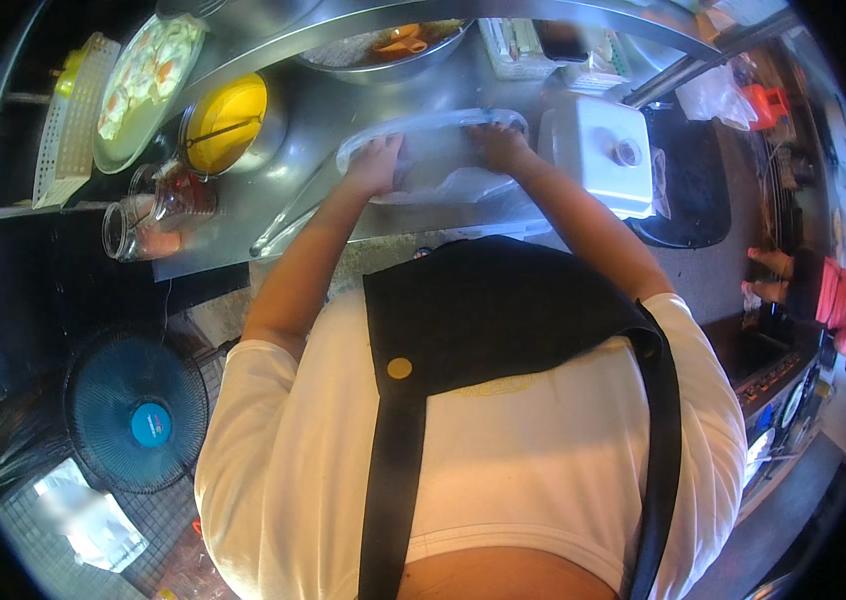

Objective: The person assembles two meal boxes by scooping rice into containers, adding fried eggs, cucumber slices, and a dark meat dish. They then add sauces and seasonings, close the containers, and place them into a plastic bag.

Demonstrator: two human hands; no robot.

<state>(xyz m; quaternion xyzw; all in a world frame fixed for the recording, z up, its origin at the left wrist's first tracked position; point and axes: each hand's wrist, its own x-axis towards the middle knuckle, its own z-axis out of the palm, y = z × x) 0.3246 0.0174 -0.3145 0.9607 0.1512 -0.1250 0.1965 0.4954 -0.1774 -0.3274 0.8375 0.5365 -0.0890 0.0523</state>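
Observation:
A translucent plastic tub (pixel 433 145) with a pale rim sits on the steel counter in front of me, and clear film seems to lie in or over it. At its left end, my left hand (pixel 378 165) is closed over the rim. The opposite end is gripped by my right hand (pixel 499 145), whose fingertips are partly lost in the glare. What the tub holds is too blurred to make out. Beside my left forearm, long metal tongs (pixel 288 225) lie near the counter's front edge. A white lidded box (pixel 595 150) stands right of my right hand.
Left on the counter are a pot of yellow liquid (pixel 227 124) with a utensil, glass jars (pixel 143 225) and a tray of sliced food (pixel 150 85). A metal bowl (pixel 373 70) stands behind the tub. A steel shelf edge (pixel 283 52) crosses overhead. A fan (pixel 135 412) is at lower left.

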